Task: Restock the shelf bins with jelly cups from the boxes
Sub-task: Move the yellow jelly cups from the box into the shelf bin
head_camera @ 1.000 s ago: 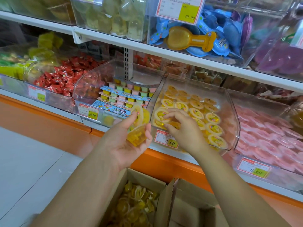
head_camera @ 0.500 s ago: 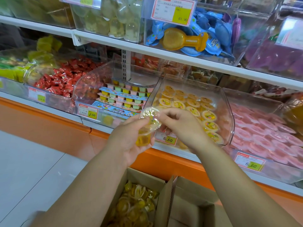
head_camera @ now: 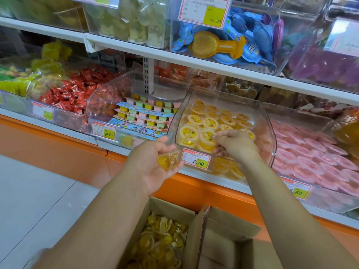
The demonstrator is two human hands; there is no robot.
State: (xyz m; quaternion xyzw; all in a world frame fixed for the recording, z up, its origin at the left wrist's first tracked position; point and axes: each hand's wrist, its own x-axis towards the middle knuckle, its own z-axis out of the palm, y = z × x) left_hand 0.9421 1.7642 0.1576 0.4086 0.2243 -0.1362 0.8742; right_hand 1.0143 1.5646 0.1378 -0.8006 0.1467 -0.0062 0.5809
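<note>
Left hand (head_camera: pixel 150 166) holds a cup (head_camera: pixel 168 160) before the price tag (head_camera: pixel 196 159) on the bin (head_camera: pixel 270 133); right hand (head_camera: pixel 236 145) curls among cups (head_camera: pixel 189 133) inside, grip unclear; box (head_camera: pixel 223 235) below.

The cup (head_camera: pixel 168 159) in the left hand (head_camera: pixel 151 171) is clear yellow. The bin (head_camera: pixel 269 121) is colourless and see-through; its cups (head_camera: pixel 207 123) are yellow and orange under white-rimmed lids with small printed marks. The tag (head_camera: pixel 196 159) is white with a red border and a yellow patch. The near box (head_camera: pixel 223 239) is brown card, and the jellies (head_camera: pixel 159 243) in it are yellow. Right of the bin lie pink cups (head_camera: pixel 310 152); left of it, trays (head_camera: pixel 143 117) of pastel yellow, green and pink under pale blue printed film, then red sweets (head_camera: pixel 71 94). The shelf (head_camera: pixel 136 49) is white, its base (head_camera: pixel 58 144) orange, the floor (head_camera: pixel 29 191) pale grey. Far above are blue packs (head_camera: pixel 258 35).
</note>
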